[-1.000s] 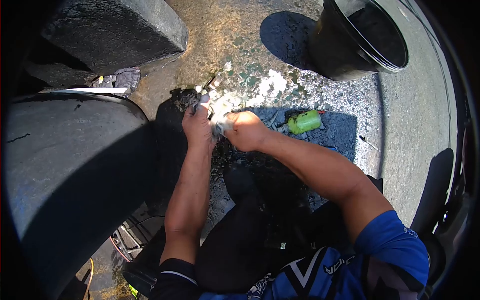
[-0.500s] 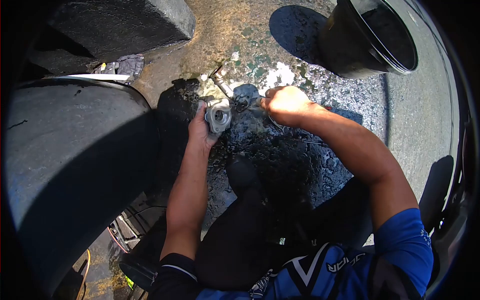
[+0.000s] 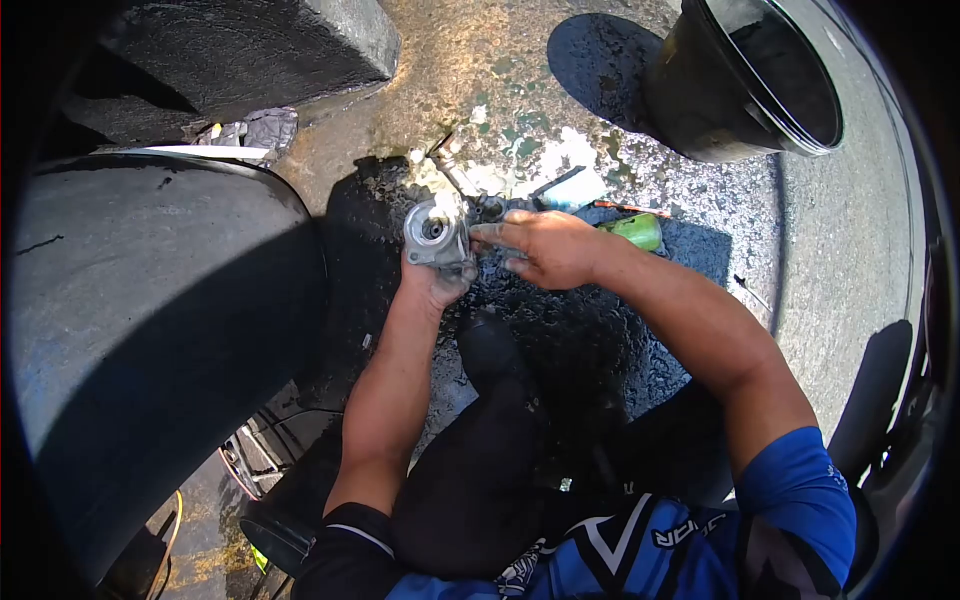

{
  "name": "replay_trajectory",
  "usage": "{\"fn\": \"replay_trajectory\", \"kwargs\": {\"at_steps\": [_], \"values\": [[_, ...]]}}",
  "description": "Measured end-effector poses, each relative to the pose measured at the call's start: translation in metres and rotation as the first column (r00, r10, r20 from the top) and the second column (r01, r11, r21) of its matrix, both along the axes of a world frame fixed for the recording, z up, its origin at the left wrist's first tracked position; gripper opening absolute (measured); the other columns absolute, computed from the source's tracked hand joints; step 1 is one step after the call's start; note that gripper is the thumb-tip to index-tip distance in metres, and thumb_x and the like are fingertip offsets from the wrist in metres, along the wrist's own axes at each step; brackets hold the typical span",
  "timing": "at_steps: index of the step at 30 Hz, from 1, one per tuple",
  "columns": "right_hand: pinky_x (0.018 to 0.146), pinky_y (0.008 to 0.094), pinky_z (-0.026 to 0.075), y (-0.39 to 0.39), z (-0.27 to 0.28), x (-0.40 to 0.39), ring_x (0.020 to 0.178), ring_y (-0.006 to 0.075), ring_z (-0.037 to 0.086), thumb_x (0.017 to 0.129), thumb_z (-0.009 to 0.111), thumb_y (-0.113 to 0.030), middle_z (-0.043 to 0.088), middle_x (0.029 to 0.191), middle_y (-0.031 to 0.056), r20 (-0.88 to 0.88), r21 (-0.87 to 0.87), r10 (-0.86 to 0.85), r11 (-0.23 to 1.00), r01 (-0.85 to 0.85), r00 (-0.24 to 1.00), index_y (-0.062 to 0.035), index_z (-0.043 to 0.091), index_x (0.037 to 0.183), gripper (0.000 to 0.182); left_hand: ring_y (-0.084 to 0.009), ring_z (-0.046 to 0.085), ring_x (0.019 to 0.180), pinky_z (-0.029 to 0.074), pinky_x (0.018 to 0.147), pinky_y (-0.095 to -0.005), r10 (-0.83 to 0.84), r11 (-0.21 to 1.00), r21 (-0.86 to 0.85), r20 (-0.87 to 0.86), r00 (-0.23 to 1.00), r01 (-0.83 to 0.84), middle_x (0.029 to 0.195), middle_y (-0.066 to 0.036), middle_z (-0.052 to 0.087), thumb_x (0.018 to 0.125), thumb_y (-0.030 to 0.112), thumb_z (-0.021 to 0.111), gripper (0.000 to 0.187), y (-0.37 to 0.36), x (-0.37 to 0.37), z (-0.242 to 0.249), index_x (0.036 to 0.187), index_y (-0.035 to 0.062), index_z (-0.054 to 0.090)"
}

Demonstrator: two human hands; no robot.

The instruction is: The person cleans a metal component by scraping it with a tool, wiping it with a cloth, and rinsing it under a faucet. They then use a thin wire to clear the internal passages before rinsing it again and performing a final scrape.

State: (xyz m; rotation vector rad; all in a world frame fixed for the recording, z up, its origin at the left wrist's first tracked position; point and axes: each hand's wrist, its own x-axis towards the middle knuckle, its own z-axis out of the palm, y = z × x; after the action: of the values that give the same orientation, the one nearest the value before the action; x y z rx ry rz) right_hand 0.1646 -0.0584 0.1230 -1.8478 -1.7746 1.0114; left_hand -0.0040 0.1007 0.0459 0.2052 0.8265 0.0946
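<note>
A grey metal housing [image 3: 430, 228] with a round opening faces up in my left hand [image 3: 440, 283], whose fingers are mostly hidden beneath it. My right hand [image 3: 548, 248] reaches in from the right with its fingers extended and apart, the fingertips at the housing's right side. Nothing shows in its grip. Just above the housing, a metal part with a rod [image 3: 457, 178] lies on the wet ground. Beyond my right hand are a white and pale blue container [image 3: 572, 190], a green object [image 3: 637, 232] and a thin reddish tool [image 3: 630, 208].
A black bucket [image 3: 690, 100] stands at the upper right. On the left is a large dark curved surface [image 3: 160, 260], with a concrete block [image 3: 350, 35] above it. A crumpled dark cloth [image 3: 270, 130] lies beside the block. A thin tool [image 3: 752, 292] rests on the ground at right.
The housing has turned in my left hand, its opening now facing more upward. My right hand has moved down and left to its side, with fingers spread. The container and green object have come into view.
</note>
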Motion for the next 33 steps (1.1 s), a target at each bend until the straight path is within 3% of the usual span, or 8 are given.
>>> {"fn": "replay_trajectory", "kwargs": {"at_steps": [9, 12, 16, 18, 24, 27, 29, 33], "values": [[0.084, 0.0480, 0.052, 0.028, -0.026, -0.025, 0.095, 0.0392, 0.066, 0.081, 0.064, -0.013, 0.063, 0.100, 0.0188, 0.147, 0.050, 0.027, 0.998, -0.035, 0.989, -0.0047, 0.061, 0.110, 0.031, -0.0179, 0.068, 0.088, 0.058, 0.071, -0.0351, -0.173, 0.983, -0.054, 0.080, 0.982, 0.178, 0.102, -0.003, 0.071, 0.095, 0.044, 0.054, 0.036, -0.005, -0.009, -0.001, 0.113, 0.0153, 0.067], [0.090, 0.0464, 0.051, 0.024, -0.032, -0.033, 0.101, 0.0389, 0.064, 0.079, 0.063, -0.012, 0.062, 0.101, 0.0220, 0.069, 0.065, -0.069, 0.996, 0.064, 0.995, 0.0008, 0.061, 0.109, 0.032, -0.0207, 0.067, 0.093, 0.057, 0.074, -0.0405, -0.220, 0.966, 0.086, -0.212, 0.952, 0.242, 0.103, -0.001, 0.070, 0.092, 0.059, 0.051, 0.048, -0.021, 0.000, 0.030, 0.115, 0.0199, 0.065], [0.088, 0.0478, 0.050, 0.029, -0.038, -0.049, 0.098, 0.0416, 0.063, 0.078, 0.062, -0.011, 0.060, 0.101, 0.0245, -0.061, 0.042, -0.252, 0.966, 0.255, 0.966, 0.0041, 0.060, 0.105, 0.031, -0.0265, 0.062, 0.115, 0.050, 0.100, -0.0430, 0.238, 0.940, 0.195, 0.215, 0.947, -0.281, 0.128, -0.009, 0.063, 0.101, 0.051, 0.041, 0.057, -0.034, -0.007, -0.005, 0.134, 0.0076, 0.056], [0.087, 0.0486, 0.050, 0.020, -0.043, -0.052, 0.097, 0.0430, 0.062, 0.078, 0.062, -0.011, 0.059, 0.102, 0.0251, -0.096, 0.046, -0.276, 0.959, 0.281, 0.956, 0.0055, 0.059, 0.103, 0.030, -0.0271, 0.062, 0.117, 0.048, 0.103, -0.0427, 0.155, 0.925, 0.261, 0.404, 0.902, -0.276, 0.129, -0.010, 0.063, 0.100, 0.047, 0.048, 0.056, -0.035, -0.008, -0.006, 0.137, 0.0058, 0.054], [0.080, 0.0491, 0.052, -0.016, -0.052, -0.002, 0.091, 0.0416, 0.065, 0.079, 0.061, -0.011, 0.067, 0.096, 0.0220, -0.237, -0.054, -0.102, 0.994, 0.092, 0.966, 0.0017, 0.063, 0.104, 0.028, -0.0325, 0.061, 0.121, 0.048, 0.104, -0.0480, -0.214, 0.921, 0.371, 0.230, 0.949, 0.118, 0.134, -0.015, 0.061, 0.089, 0.036, 0.064, 0.061, -0.009, -0.018, -0.022, 0.139, 0.0031, 0.052], [0.077, 0.0464, 0.054, -0.061, -0.057, 0.033, 0.086, 0.0400, 0.068, 0.080, 0.057, -0.011, 0.070, 0.094, 0.0245, -0.029, -0.584, 0.190, 0.794, -0.171, 0.981, 0.0026, 0.072, 0.083, 0.021, -0.0354, 0.059, 0.122, 0.048, 0.103, -0.0533, -0.131, 0.974, 0.216, 0.304, 0.943, 0.066, 0.133, -0.017, 0.061, 0.086, 0.037, 0.066, 0.065, -0.005, -0.023, -0.032, 0.140, 0.0031, 0.051], [0.083, 0.0460, 0.053, -0.099, -0.053, 0.037, 0.094, 0.0369, 0.067, 0.084, 0.055, -0.012, 0.070, 0.101, 0.0196, 0.115, -0.850, 0.420, 0.510, -0.129, 0.900, -0.0016, 0.072, 0.101, 0.027, -0.0372, 0.059, 0.122, 0.048, 0.103, -0.0563, -0.122, 0.976, 0.212, 0.321, 0.939, 0.054, 0.133, -0.018, 0.061, 0.085, 0.037, 0.066, 0.066, -0.005, -0.026, -0.030, 0.139, 0.0025, 0.052], [0.093, 0.0456, 0.050, -0.195, -0.120, 0.049, 0.109, 0.0322, 0.062, 0.094, 0.049, -0.015, 0.064, 0.114, 0.0111, 0.554, -0.398, 0.160, 0.913, 0.090, 0.817, -0.0099, 0.064, 0.125, 0.035, -0.0389, 0.059, 0.123, 0.048, 0.104, -0.0584, -0.126, 0.977, 0.207, 0.358, 0.925, 0.053, 0.134, -0.021, 0.060, 0.083, 0.036, 0.066, 0.067, -0.004, -0.026, -0.030, 0.138, 0.0021, 0.053]]}}
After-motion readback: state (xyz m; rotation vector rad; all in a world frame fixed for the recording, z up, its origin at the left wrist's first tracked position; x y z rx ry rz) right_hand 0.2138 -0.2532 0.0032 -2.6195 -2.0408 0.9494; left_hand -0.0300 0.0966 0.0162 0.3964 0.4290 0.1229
